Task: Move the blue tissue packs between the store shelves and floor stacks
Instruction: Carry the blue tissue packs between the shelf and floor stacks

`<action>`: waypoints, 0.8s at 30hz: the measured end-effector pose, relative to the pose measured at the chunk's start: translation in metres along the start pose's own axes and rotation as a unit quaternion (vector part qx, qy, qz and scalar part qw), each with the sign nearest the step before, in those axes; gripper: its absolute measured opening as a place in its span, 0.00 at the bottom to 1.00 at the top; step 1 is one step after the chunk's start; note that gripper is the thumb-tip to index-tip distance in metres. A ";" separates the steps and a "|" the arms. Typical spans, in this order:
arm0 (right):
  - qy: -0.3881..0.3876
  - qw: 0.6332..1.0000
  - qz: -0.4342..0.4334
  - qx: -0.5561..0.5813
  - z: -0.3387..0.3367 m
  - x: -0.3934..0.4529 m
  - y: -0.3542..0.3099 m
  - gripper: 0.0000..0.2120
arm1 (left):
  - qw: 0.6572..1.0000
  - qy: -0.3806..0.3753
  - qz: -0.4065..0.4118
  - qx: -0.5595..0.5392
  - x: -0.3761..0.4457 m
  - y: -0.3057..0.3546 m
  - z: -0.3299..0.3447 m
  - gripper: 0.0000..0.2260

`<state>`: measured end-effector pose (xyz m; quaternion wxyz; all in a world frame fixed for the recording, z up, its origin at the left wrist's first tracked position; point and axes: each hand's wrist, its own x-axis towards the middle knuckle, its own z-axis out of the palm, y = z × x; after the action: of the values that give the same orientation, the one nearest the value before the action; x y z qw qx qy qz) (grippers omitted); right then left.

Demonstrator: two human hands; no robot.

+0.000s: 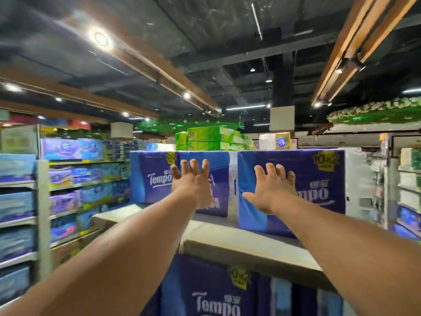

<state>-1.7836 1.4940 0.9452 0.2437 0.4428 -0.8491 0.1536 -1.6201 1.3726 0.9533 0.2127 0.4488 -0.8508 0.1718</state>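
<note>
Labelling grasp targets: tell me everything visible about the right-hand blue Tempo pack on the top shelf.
The large blue-and-purple plastic-wrapped Tempo tissue pack on the right stands upright on the pale top shelf, its printed front toward the camera. It shows white "Tempo" lettering, partly covered, a yellow "10+2" badge at its upper right corner and a lighter blue band down its left edge. The film looks glossy. A matching pack stands to its left. The right hand, fingers spread, is in front of its face; contact cannot be told.
</note>
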 end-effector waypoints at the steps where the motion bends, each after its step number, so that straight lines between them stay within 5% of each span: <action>1: -0.006 1.000 -0.021 0.009 -0.001 -0.012 -0.011 0.43 | 1.000 -0.004 -0.020 0.006 -0.018 -0.008 -0.003 0.48; 11: -0.100 0.964 -0.214 0.123 -0.012 -0.135 -0.156 0.42 | 0.972 -0.104 -0.196 0.076 -0.206 -0.133 -0.058 0.48; 24: -0.147 0.870 -0.406 0.239 -0.042 -0.359 -0.320 0.36 | 0.885 -0.176 -0.385 0.192 -0.487 -0.254 -0.131 0.48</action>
<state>-1.3315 1.5772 0.7977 0.0436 0.8104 -0.5581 0.1727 -1.1336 1.6352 0.8393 0.0181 0.7960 -0.5848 0.1548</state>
